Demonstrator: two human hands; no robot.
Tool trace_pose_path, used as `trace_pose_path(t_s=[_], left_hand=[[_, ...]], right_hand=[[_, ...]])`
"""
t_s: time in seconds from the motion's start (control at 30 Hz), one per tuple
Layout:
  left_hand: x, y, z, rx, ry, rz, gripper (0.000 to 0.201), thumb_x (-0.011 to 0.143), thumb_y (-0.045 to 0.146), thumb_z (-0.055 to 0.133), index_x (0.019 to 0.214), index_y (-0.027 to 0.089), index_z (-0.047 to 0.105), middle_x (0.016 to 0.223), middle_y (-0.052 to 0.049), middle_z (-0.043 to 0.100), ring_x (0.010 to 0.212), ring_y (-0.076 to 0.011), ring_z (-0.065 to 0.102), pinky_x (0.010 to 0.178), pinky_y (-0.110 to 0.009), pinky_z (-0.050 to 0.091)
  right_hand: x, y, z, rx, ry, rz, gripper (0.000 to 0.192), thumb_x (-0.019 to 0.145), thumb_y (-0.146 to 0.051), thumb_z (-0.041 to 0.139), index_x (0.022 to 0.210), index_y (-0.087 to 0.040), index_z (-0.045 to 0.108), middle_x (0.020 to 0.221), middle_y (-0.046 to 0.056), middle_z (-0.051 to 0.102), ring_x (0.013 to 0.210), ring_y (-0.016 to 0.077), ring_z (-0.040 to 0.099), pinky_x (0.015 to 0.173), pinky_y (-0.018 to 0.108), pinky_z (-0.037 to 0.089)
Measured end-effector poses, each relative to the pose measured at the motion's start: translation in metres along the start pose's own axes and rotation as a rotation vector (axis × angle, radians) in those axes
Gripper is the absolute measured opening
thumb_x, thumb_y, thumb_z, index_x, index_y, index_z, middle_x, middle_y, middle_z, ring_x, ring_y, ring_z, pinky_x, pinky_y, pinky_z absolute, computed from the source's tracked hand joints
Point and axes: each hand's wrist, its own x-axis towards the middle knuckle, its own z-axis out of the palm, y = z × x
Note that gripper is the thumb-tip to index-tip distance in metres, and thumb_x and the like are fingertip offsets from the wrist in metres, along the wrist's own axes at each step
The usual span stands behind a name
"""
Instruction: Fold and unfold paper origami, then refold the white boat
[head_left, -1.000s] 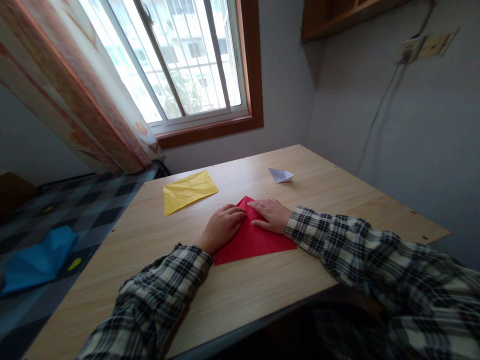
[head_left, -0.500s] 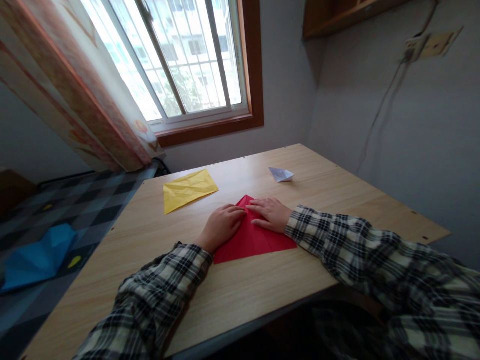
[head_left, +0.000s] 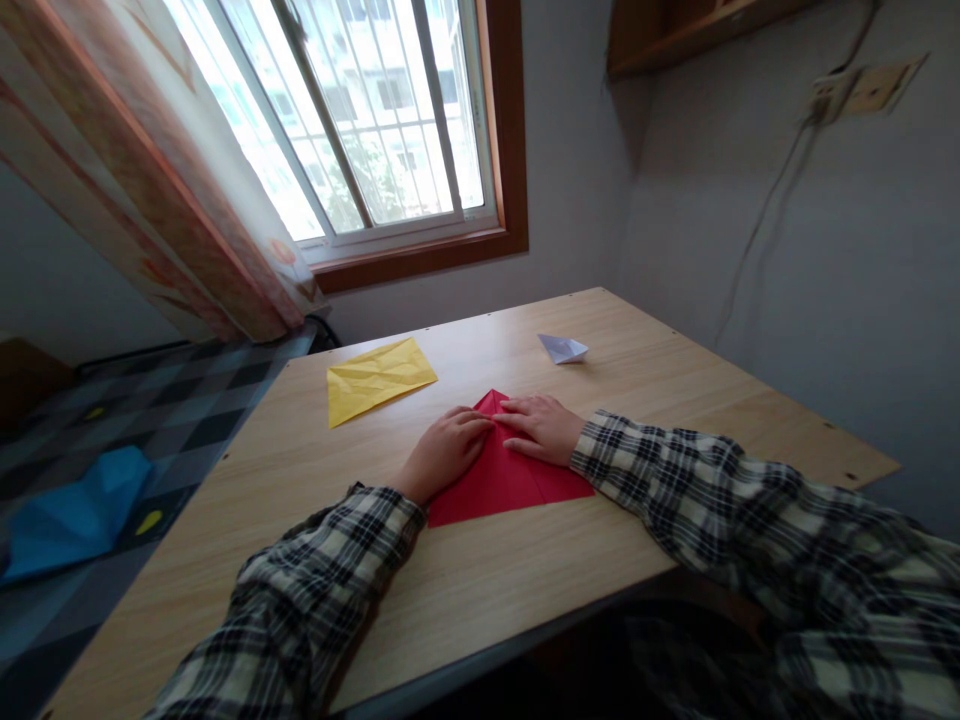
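Both hands lay palm down on a folded red paper (head_left: 510, 482) near the middle of a wooden table (head_left: 525, 570). The left hand (head_left: 444, 452) pressed on the paper's left sloping edge, its fingers held together and pointing up and to the right toward the peak. The right hand (head_left: 541, 427) pressed on the upper right part, its fingers flat and slightly spread, pointing left. The fingertips of the two hands met, or very nearly met, just below the peak; whether they touched could not be told. Neither hand gripped anything: both were flat and only bore down on the sheet.

The red paper formed a triangle with its point away from the person and its long base toward the near table edge. A crease ran down its middle from under the hands to the base. It lay flat on the wood.

A yellow sheet (head_left: 377, 378), creased and lying flat, sat on the table to the left of and beyond the left hand, apart from the red paper. A small white folded paper (head_left: 562, 348) stood further back and to the right, well apart from both hands. Both forearms wore plaid sleeves (head_left: 675, 478).

Beyond the table a barred window (head_left: 360, 120) let in daylight, with a patterned curtain (head_left: 150, 200) to its left. A blue sheet (head_left: 75, 510) lay on the checked floor at far left.
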Motion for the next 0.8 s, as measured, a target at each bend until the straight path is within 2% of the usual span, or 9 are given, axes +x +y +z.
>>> trace_pose_path(t_s=[0.17, 0.47, 0.63, 0.8], left_hand=[[0.000, 0.000, 0.002, -0.066, 0.002, -0.024, 0.031, 0.091, 0.015, 0.049, 0.117, 0.019, 0.064, 0.116, -0.009, 0.067, 0.110, -0.0205, 0.059, 0.100, -0.040, 0.049], [0.001, 0.003, -0.001, -0.062, -0.016, -0.050, 0.031, 0.092, 0.017, 0.047, 0.118, 0.019, 0.063, 0.119, -0.009, 0.065, 0.112, -0.0204, 0.058, 0.102, -0.040, 0.047], [0.002, 0.006, -0.004, 0.019, -0.029, -0.073, 0.027, 0.094, 0.020, 0.046, 0.114, 0.017, 0.064, 0.116, -0.009, 0.067, 0.109, -0.0200, 0.059, 0.100, -0.037, 0.047], [0.004, 0.013, -0.009, 0.221, -0.095, -0.120, 0.025, 0.096, 0.028, 0.045, 0.096, 0.016, 0.067, 0.098, -0.010, 0.070, 0.094, -0.0218, 0.063, 0.085, -0.036, 0.052]], right_hand=[[0.000, 0.001, 0.001, 0.003, 0.014, 0.006, 0.052, 0.096, -0.050, 0.042, 0.139, -0.022, 0.050, 0.147, 0.013, 0.046, 0.133, 0.0294, 0.042, 0.107, 0.048, 0.031], [0.000, 0.000, 0.001, 0.013, 0.009, 0.008, 0.052, 0.096, -0.048, 0.044, 0.140, -0.021, 0.050, 0.147, 0.013, 0.046, 0.134, 0.0303, 0.042, 0.108, 0.050, 0.030], [0.000, -0.001, -0.002, 0.012, 0.004, 0.026, 0.050, 0.096, -0.048, 0.044, 0.138, -0.022, 0.052, 0.146, 0.011, 0.047, 0.134, 0.0290, 0.043, 0.108, 0.048, 0.031], [0.000, -0.004, -0.004, -0.004, 0.015, 0.051, 0.046, 0.097, -0.048, 0.041, 0.133, -0.024, 0.056, 0.145, 0.009, 0.049, 0.134, 0.0278, 0.043, 0.106, 0.048, 0.031]])
